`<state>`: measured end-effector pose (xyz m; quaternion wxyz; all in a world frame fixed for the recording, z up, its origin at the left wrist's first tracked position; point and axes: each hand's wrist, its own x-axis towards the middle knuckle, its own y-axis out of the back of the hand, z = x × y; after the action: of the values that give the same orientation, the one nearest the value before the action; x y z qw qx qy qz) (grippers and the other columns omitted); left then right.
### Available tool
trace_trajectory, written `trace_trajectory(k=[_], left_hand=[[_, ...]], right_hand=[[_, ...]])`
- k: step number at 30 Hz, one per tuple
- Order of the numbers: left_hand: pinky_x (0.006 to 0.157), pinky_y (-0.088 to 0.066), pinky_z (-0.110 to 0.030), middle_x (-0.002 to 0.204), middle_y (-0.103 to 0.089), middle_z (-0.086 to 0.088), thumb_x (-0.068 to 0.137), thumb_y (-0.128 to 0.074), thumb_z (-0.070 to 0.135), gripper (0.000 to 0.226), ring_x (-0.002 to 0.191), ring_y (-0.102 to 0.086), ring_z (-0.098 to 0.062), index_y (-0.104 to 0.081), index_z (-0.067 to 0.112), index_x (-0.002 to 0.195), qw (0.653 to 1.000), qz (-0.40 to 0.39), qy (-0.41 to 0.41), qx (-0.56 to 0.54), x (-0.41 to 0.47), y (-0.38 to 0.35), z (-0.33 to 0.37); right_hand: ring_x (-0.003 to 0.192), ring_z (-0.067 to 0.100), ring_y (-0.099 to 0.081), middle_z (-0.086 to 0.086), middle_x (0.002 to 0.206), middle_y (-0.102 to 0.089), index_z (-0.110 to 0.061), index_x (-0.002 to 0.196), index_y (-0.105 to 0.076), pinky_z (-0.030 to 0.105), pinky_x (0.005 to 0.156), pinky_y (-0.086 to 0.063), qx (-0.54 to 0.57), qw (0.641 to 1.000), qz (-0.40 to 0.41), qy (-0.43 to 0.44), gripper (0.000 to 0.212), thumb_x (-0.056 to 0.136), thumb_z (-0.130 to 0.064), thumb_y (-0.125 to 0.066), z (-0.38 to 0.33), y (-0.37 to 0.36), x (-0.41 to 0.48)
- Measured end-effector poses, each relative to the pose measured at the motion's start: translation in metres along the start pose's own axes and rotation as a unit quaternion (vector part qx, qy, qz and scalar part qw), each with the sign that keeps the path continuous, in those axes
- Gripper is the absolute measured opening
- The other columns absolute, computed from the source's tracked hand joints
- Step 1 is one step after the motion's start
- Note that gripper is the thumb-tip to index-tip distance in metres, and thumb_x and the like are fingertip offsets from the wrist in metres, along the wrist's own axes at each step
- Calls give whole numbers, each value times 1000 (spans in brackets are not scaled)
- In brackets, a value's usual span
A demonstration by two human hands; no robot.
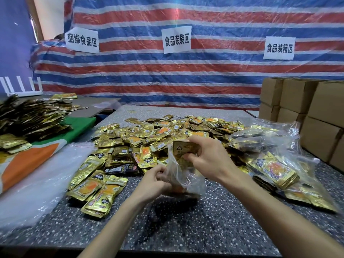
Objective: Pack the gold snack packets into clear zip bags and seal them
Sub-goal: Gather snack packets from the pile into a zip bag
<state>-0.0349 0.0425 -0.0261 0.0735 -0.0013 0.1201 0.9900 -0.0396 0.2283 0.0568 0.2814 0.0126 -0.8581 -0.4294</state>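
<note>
Head view: over the middle of the speckled grey desk point(186, 224), both hands work at one clear zip bag point(188, 181), held just above the desk top. The left hand point(154, 181) pinches the bag's near-left rim between thumb and fingers, holding the mouth apart. The right hand point(210, 159) has its fingers curled round a small stack of packets point(184, 147), which stands tilted in the mouth of the bag, its top edge above the rim. Something gold and orange shows through the plastic lower down, too blurred to count.

Behind the hands, a loose heap of gold snack packets point(149, 135) covers the middle of the desk and spreads toward the far edge, with more lying flat near the left hand. Along the right edge lie filled bags point(270, 168) of packets, crumpled and overlapping. At the left edge rests a flat pile of empty clear bags point(42, 183), partly over an orange and green cloth point(28, 161).

Cardboard boxes point(320, 116) are stacked past the right edge. A red, white and blue striped tarp point(167, 77) hangs behind, bearing white paper signs point(176, 40).
</note>
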Motion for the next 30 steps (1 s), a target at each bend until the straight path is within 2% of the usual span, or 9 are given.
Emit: trace_trajectory(k=[4,6,12,14,17,19,23,27,30], left_hand=[[72,-51,-31,81,-74,2,82,-80,26,8,72,-67,-6,-75,20,84,999,-8,-34,35,-1,-4,-4],[75,-55,-37,74,-72,10,86,-76,28,15,74,-68,-3,-74,26,71,998,33,-45,43,-1,-7,-3],[66,-57,-27,103,-68,2,88,-70,11,30,99,-67,-20,-64,37,101,993,88,-75,-27,-3,1,10],[68,-52,-22,101,-71,5,86,-63,17,19,98,-65,-17,-68,26,103,992,81,-84,-51,-4,6,18],[72,-46,-30,99,-73,6,72,-49,39,47,90,-63,-14,-71,9,100,993,71,-65,-68,-9,10,31],[68,-50,-32,96,-72,-3,85,-55,52,49,78,-63,-17,-71,7,96,996,68,-46,-35,-9,16,39],[50,-54,-25,73,-72,-11,92,-68,19,18,52,-65,-15,-72,5,81,994,72,-54,64,-7,23,48],[46,-52,-22,66,-69,-11,99,-58,18,26,50,-67,-17,-66,6,77,979,140,-98,111,-5,24,55],[51,-56,-33,72,-67,-5,100,-57,26,28,58,-68,-20,-63,14,75,956,178,-148,182,-8,19,55]], right_hand=[[88,17,-65,-2,97,-71,-24,104,-71,37,74,-59,-45,988,-139,-40,34,76,-8,-80,-1,-6,3],[85,15,-63,0,98,-68,-22,104,-72,34,69,-58,-79,981,-165,-65,32,78,-6,-79,2,-10,4],[74,1,-66,-5,89,-72,-17,106,-73,7,48,-44,40,989,-59,-126,30,78,-10,-82,6,12,8],[64,8,-68,1,80,-73,-15,90,-75,12,46,-44,45,986,-44,-152,12,80,-8,-77,7,17,7],[56,16,-70,7,72,-74,-14,78,-75,21,44,-49,59,984,-35,-164,8,84,-10,-74,5,20,5],[61,21,-71,8,74,-75,-14,79,-76,22,44,-50,101,980,-30,-168,8,84,-9,-75,3,21,6],[65,17,-67,7,85,-77,-20,98,-71,24,49,-49,168,967,-78,-173,21,85,-3,-72,0,22,4],[84,13,-72,-4,95,-77,-28,100,-68,25,63,-53,179,971,-126,-99,32,90,0,-58,2,30,0],[107,-3,-61,-15,121,-64,-46,102,-68,24,79,-54,135,953,-269,-37,49,74,-7,-59,5,44,-8]])
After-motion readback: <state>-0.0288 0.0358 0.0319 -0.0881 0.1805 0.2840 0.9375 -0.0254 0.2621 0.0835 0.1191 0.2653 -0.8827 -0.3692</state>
